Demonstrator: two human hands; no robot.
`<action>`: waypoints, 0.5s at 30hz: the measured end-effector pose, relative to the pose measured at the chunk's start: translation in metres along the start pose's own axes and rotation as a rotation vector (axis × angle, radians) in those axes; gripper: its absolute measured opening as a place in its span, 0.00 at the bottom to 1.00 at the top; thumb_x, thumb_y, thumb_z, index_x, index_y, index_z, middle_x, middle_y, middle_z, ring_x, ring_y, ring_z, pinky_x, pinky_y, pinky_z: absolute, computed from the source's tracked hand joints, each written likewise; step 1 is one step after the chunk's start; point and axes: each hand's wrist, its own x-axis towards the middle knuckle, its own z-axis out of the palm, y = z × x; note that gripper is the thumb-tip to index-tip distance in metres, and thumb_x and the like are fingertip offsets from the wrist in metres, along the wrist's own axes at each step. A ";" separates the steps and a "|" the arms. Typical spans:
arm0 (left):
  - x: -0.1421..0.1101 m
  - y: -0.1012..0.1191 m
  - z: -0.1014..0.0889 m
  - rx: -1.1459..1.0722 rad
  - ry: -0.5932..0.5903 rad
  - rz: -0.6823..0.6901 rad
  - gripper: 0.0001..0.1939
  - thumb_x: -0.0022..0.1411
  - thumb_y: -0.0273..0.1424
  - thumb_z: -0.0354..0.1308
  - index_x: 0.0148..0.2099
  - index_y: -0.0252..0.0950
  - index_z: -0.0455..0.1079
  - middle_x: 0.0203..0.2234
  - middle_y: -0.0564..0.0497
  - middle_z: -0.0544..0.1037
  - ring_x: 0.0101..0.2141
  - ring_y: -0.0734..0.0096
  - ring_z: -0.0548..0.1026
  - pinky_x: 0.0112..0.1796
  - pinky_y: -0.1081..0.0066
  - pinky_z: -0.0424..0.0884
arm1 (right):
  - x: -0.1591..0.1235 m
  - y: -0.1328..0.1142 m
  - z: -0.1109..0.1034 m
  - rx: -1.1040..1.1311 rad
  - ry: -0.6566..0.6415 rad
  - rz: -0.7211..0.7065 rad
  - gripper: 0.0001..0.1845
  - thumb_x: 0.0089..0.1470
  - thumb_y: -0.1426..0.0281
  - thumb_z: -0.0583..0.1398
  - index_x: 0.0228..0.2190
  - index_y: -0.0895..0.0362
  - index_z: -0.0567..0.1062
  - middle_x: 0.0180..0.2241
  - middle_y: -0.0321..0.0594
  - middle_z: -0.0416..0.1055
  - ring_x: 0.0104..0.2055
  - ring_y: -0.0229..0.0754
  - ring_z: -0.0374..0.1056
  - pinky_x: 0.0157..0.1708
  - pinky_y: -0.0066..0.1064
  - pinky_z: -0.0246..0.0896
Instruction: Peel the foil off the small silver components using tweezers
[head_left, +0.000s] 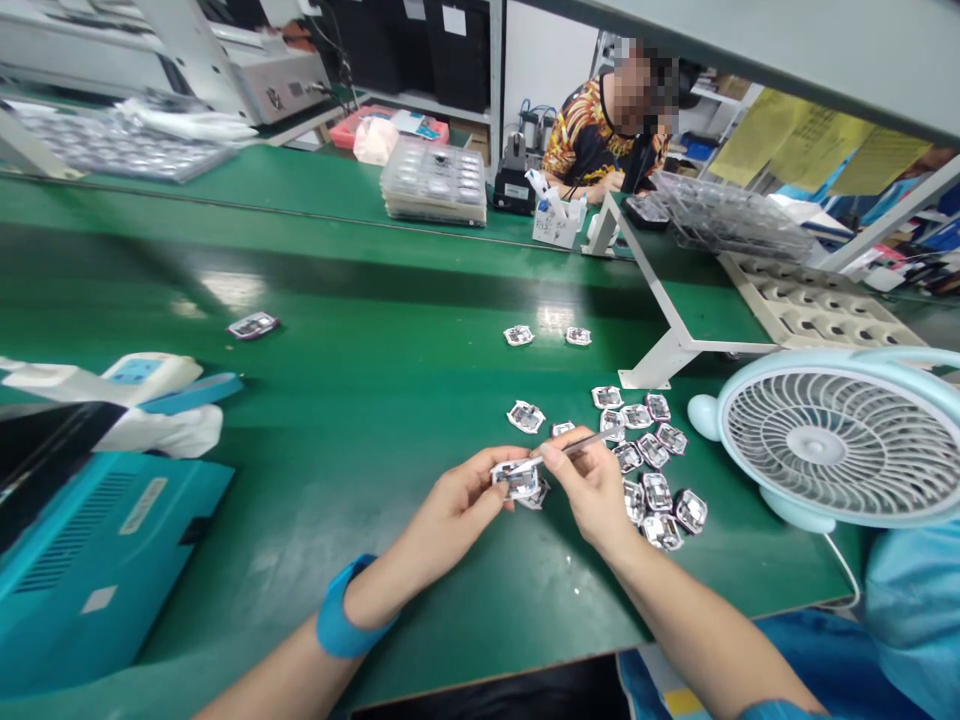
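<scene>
Left hand [457, 497] pinches a small square module [517, 480] between thumb and fingers, narrow grip, held just over the green bench [322, 480]. Right hand [592, 490] holds tweezers [577, 447], also a narrow pinch, tips at the module's top edge. Second module [536, 497] sits just under the left hand, partly hidden. Pile of modules [649, 470] lies loose on the bench right beside the hands, more singles [518, 336] farther up, one [253, 325] well off left. Blue wrist strap [349, 610] on left wrist. White fan [821, 445] stands right of the pile, teal machine [82, 540] at left. Far side: stacked trays [433, 182], beige tray [814, 295], and a co-worker [600, 150] in a patterned shirt, hands on the far bench.
</scene>
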 end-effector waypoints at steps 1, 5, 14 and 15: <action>0.000 -0.001 0.000 0.011 0.004 0.003 0.17 0.56 0.32 0.58 0.48 0.33 0.71 0.29 0.49 0.77 0.27 0.70 0.69 0.30 0.71 0.65 | 0.000 0.000 0.000 -0.003 -0.001 0.000 0.11 0.53 0.62 0.65 0.28 0.56 0.73 0.26 0.36 0.72 0.30 0.40 0.69 0.34 0.31 0.63; 0.002 -0.003 0.000 0.026 0.023 0.011 0.17 0.56 0.32 0.58 0.48 0.33 0.71 0.23 0.53 0.75 0.24 0.71 0.68 0.27 0.72 0.64 | 0.000 0.000 -0.001 -0.007 -0.001 0.001 0.10 0.54 0.62 0.64 0.29 0.56 0.73 0.27 0.36 0.72 0.31 0.40 0.69 0.34 0.30 0.63; 0.001 -0.001 0.002 -0.004 0.050 -0.012 0.15 0.58 0.35 0.58 0.45 0.33 0.73 0.21 0.54 0.73 0.23 0.72 0.68 0.26 0.73 0.63 | -0.001 -0.001 0.001 0.032 0.000 0.005 0.08 0.53 0.64 0.64 0.28 0.56 0.74 0.27 0.36 0.72 0.31 0.40 0.70 0.34 0.31 0.63; 0.001 -0.001 0.002 -0.023 0.055 -0.017 0.15 0.58 0.35 0.58 0.45 0.33 0.73 0.21 0.54 0.73 0.23 0.72 0.67 0.26 0.73 0.62 | -0.001 -0.002 0.001 0.037 0.002 0.000 0.08 0.53 0.64 0.65 0.28 0.56 0.74 0.27 0.36 0.72 0.31 0.40 0.70 0.34 0.31 0.63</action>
